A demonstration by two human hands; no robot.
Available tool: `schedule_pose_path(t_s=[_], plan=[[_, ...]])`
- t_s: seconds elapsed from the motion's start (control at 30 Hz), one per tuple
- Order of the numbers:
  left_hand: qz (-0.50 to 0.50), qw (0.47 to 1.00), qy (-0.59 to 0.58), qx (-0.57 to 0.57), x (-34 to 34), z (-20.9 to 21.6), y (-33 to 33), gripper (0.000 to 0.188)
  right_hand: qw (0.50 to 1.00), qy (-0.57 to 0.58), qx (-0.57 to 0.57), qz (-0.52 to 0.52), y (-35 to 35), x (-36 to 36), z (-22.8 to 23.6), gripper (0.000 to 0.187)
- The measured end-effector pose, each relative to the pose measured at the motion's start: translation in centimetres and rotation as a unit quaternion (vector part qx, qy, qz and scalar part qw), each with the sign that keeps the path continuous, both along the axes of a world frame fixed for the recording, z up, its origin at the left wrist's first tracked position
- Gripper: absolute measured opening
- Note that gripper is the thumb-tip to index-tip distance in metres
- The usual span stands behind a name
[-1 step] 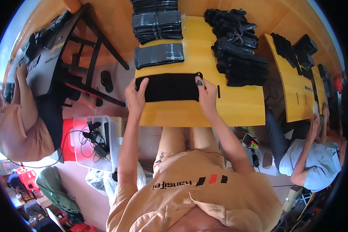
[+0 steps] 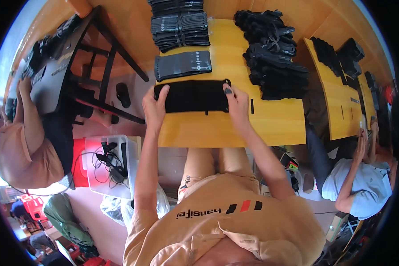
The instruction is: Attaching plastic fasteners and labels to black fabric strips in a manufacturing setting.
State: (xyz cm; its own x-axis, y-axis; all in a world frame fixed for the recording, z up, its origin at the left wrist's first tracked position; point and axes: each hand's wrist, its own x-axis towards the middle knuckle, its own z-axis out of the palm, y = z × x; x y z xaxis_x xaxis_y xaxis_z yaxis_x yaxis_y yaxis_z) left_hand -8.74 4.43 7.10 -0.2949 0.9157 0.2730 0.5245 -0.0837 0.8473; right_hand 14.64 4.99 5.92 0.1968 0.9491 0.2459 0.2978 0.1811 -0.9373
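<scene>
Over the yellow table [image 2: 270,128], a flat, black, oblong cloth [image 2: 195,96].

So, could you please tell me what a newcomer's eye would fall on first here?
Probably the black cloth piece, held at its ends by the left hand and right hand over the yellow table. Next, perhaps, the dark heap of cloth pieces at the table's right and the banded stack at its far left.
</scene>
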Motion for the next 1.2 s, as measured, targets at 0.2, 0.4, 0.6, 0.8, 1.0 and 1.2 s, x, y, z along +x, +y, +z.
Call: schedule_pose_path(t_s=[0.2,0.4,0.6,0.8,1.0,1.2], plan=[[0.059,0.991,0.117,0.040,-2.1,-0.3,9.7,0.041,1.000,-0.012,0.011,0.011,11.5,-2.0,-2.0,0.034],[0.135,0.961,0.243,-0.005,-1.8,-1.9,13.6,0.048,0.992,-0.115,-0.039,-0.013,15.9,-3.5,-2.2,0.027],[0.153,0.939,0.302,-0.061,-1.2,-3.2,13.6,0.047,0.984,-0.165,-0.058,-0.031,16.4,-4.2,-3.5,0.024],[0.147,0.916,0.371,0.034,0.5,-3.2,13.3,0.042,0.975,-0.214,-0.039,-0.040,16.3,-4.2,-4.6,0.024],[-0.027,0.909,0.397,0.120,4.1,-3.4,14.5,0.041,0.970,-0.240,-0.011,-0.038,15.9,-3.7,-4.5,0.021],[-0.062,0.890,0.451,0.009,4.3,-5.8,14.5,0.045,0.967,-0.240,0.080,-0.009,14.7,-3.6,-2.7,0.017]])
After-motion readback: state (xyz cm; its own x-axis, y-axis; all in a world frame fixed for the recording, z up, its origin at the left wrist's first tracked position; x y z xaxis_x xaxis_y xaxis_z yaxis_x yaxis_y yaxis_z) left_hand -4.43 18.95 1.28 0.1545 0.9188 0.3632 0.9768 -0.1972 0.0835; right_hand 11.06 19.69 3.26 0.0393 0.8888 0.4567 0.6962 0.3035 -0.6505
